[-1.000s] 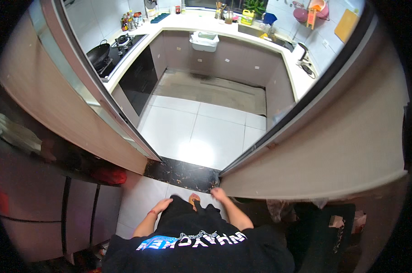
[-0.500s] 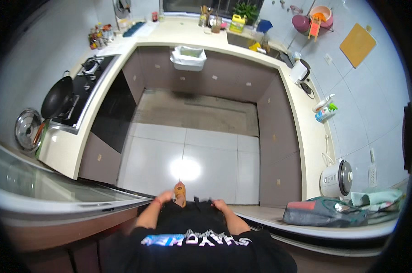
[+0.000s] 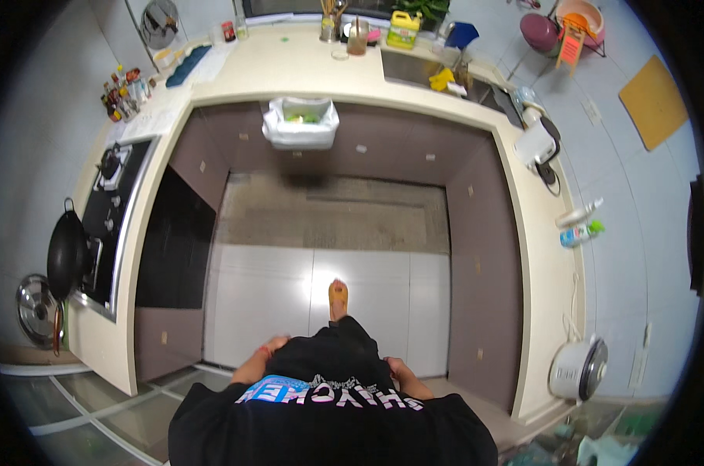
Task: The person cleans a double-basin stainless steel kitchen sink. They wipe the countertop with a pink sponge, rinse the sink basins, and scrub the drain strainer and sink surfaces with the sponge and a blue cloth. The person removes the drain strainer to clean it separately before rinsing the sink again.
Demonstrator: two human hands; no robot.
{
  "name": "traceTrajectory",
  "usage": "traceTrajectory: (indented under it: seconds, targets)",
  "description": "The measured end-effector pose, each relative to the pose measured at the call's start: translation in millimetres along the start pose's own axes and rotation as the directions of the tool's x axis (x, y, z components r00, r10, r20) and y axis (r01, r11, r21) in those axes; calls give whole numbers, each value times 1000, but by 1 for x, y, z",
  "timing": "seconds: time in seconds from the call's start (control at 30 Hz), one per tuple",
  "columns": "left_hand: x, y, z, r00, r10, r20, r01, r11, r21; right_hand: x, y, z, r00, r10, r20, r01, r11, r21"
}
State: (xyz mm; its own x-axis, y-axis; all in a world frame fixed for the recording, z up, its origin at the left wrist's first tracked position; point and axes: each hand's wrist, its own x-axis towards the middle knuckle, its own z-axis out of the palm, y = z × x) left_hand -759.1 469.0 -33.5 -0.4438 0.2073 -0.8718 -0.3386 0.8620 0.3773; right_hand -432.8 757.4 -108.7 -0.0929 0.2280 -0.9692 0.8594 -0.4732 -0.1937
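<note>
I look straight down my black printed shirt at a U-shaped kitchen. My left hand (image 3: 260,358) hangs by my left hip, fingers loosely curled, with nothing in it. My right hand (image 3: 402,374) hangs by my right hip, likewise with nothing in it. One foot in a tan slipper (image 3: 338,296) is stepped forward on the white tiled floor (image 3: 266,299). Neither hand touches anything but my clothes.
Cream counters (image 3: 526,256) line three sides over brown cabinets. A black wok (image 3: 66,255) sits on the hob at left, a pan lid (image 3: 37,309) beside it. A white-lined bin (image 3: 300,122) hangs on the far cabinet. A sink (image 3: 433,71) is at the back, a rice cooker (image 3: 577,370) near right.
I have walked from the doorway into the kitchen; the sliding door frames have passed behind me. My slippered foot is further forward. Both hands stay at my hips.
</note>
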Motion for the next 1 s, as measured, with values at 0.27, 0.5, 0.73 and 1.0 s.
traceTrajectory:
  seconds: [0.27,0.5,0.73,1.0]
  targets:
    - [85,190,-113,987,133,-92,-134,991,-4,23,-392,-25,785,-613,88,619,771,-149]
    - [155,322,-120,937,349,-3,-349,935,-63,-31,-616,-15,747,-662,60,637,738,221]
    - [299,369,-226,902,432,16,-427,896,-119,-34,-731,32,637,-762,-115,765,607,215]
    - [301,460,-324,957,239,-165,-249,968,-41,-51,-968,-32,211,-916,-341,948,277,-158]
